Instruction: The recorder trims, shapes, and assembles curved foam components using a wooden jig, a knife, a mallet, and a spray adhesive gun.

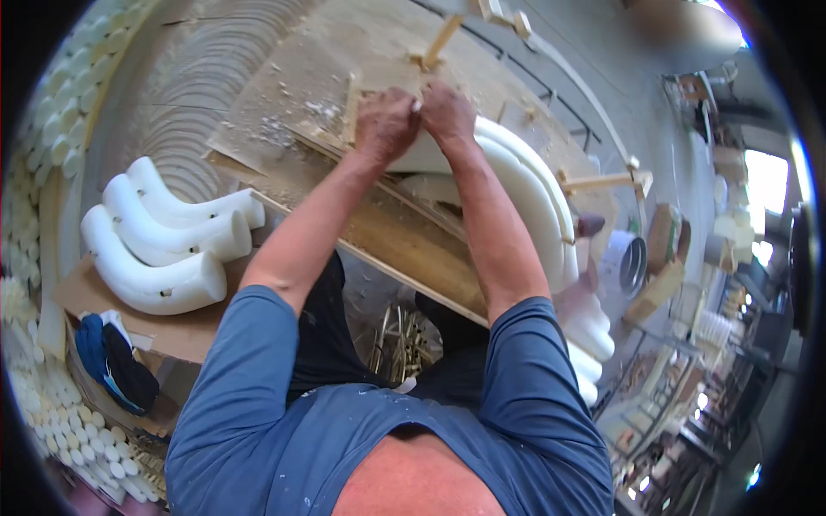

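Note:
Both my arms stretch forward over a wooden workbench (pixel 379 232). My left hand (pixel 385 127) is closed, its fingertips pinched close to a tiny pale bit I cannot identify. Right beside it my right hand (pixel 449 112) is closed too, knuckles up. What its fingers grip, if anything, is hidden. Under and to the right of my hands lie large curved white foam pieces (pixel 525 176), stacked along a bend. A short wooden stick (pixel 444 41) stands up from the board just beyond my hands.
Several curved white foam tubes (pixel 163 284) with small holes rest on cardboard at left. Dark and blue cloth (pixel 116 365) lies below them. White crumbs (pixel 323 110) litter the board (pixel 284 77). A thin wooden frame (pixel 602 182) edges the right side. Foam rods (pixel 73 112) are piled far left.

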Available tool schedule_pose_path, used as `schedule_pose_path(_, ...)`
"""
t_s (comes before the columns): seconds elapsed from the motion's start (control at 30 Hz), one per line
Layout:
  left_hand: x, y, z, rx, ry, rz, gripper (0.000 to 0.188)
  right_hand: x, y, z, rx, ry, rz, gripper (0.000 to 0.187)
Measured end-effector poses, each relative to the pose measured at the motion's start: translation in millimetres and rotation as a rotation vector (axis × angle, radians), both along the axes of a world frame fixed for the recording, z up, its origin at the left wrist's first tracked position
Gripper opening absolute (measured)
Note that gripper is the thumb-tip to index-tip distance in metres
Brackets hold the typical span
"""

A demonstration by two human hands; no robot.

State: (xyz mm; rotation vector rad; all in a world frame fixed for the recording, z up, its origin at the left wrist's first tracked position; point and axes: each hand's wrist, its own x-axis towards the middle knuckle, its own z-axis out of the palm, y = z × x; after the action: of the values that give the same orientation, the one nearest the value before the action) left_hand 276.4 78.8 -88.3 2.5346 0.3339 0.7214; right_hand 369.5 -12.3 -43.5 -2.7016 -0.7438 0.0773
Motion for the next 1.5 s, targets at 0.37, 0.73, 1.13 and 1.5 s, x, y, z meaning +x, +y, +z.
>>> schedule_pose_path(0.37, -11, 13, -26, 0.072, 0.007, -0.002, 0.022, -21, 21, -13, 0.072, -0.074, -0.032, 0.019)
schedule_pose_path(0.73, -19, 14, 40, 0.081, 0.165, -0.370, 0.066, 15, -285, 41, 0.309, -0.273, -0.344, 0.021)
schedule_pose_path(1.13, 64, -37, 60, -0.231, 0.294, -0.569, 0.045, 11, -414, 3, 0.121, -0.584, -0.103, 0.023)
schedule_pose_path(1.5, 81, -56, 43, 0.146, 0.564, -0.295, 0.048, 9, -351, -20, 0.076, 0.004, -0.515, 0.048)
